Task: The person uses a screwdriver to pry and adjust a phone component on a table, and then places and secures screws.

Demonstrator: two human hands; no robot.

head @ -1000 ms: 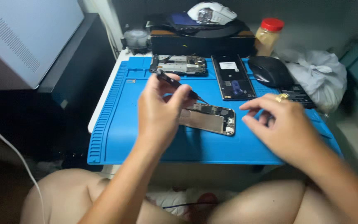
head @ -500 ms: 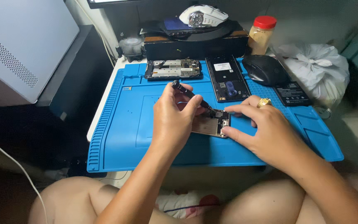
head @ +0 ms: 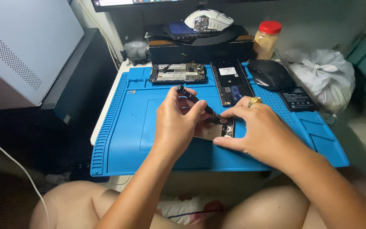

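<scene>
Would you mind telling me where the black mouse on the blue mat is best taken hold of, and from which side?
Grip the black mouse across its two long sides, palm over the domed back, coming from above. It lies flat on the blue mat, and the humped top probably offers no pinch point. The opened phone lies close to its left, so lift straight up.
</scene>
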